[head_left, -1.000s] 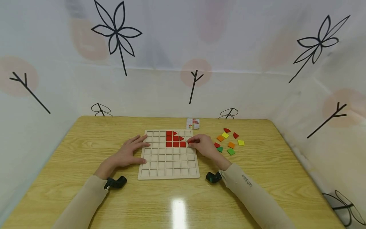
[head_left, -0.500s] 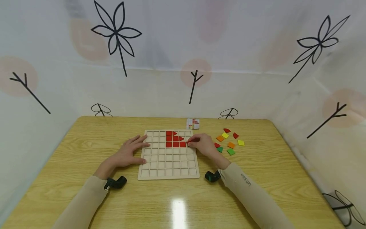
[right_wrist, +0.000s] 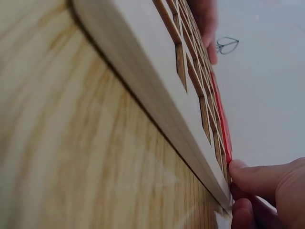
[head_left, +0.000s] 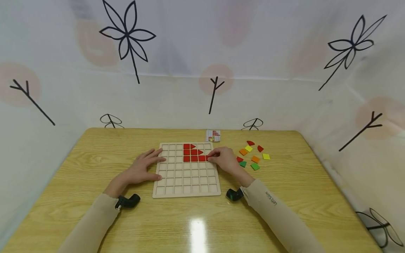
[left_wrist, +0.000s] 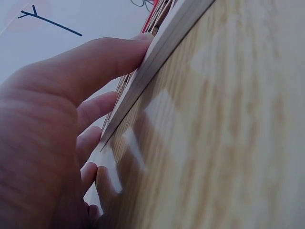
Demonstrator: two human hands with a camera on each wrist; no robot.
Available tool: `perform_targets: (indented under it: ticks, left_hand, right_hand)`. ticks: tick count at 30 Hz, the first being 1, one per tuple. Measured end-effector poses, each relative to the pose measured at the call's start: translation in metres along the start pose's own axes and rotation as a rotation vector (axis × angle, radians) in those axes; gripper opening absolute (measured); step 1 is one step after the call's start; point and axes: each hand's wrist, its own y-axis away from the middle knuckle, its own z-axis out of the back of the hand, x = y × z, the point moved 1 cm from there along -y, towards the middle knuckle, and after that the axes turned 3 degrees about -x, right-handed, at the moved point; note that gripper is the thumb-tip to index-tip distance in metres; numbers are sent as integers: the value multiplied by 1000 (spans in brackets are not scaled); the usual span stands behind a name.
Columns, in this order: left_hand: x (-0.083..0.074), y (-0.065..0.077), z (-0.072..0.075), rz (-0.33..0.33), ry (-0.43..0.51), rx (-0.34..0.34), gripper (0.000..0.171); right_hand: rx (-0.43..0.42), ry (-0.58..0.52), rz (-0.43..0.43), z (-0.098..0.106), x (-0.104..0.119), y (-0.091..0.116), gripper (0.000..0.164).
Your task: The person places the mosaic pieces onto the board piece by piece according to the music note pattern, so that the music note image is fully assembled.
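Note:
A square wooden grid board (head_left: 187,196) lies on the table, with red squares (head_left: 194,159) and red pointed pieces (head_left: 200,152) set in its upper rows. My left hand (head_left: 139,170) rests spread at the board's left edge, fingertips and thumb on its rim; the left wrist view shows the thumb (left_wrist: 114,55) on that edge. At the right column of the third row, my right hand (head_left: 224,160) pinches a small red piece (head_left: 207,158) between thumb and fingers, right beside the last red square. Fingers mostly hide that piece's shape.
Loose pieces lie right of the board: yellow squares (head_left: 266,156), orange squares (head_left: 255,159), green pieces (head_left: 255,166) and red rounded pieces (head_left: 250,143). A small printed pattern card (head_left: 213,135) lies behind the board. White patterned cloth (head_left: 177,102) surrounds the wooden table (head_left: 158,225).
The pinched red piece has moved slightly left and down into line with the third row's red squares. My left hand has stayed on the board's edge.

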Motion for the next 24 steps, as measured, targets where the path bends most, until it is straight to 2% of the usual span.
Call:
perform_targets:
  ticks: [10, 13, 18, 24]
  left_hand:
    - [0, -1, 1, -2, 8, 2, 68]
    - [0, -1, 0, -1, 0, 3, 69]
    - [-1, 0, 0, 3, 10, -1, 68]
    - [-2, 0, 0, 9, 1, 14, 70]
  right_hand:
    - [-22, 72, 61, 1, 0, 0, 9]
    - [-14, 61, 81, 5, -2, 1, 11]
    - [-38, 4, 92, 21, -9, 7, 18]
    - [-122, 8, 136, 55, -35, 16, 21]
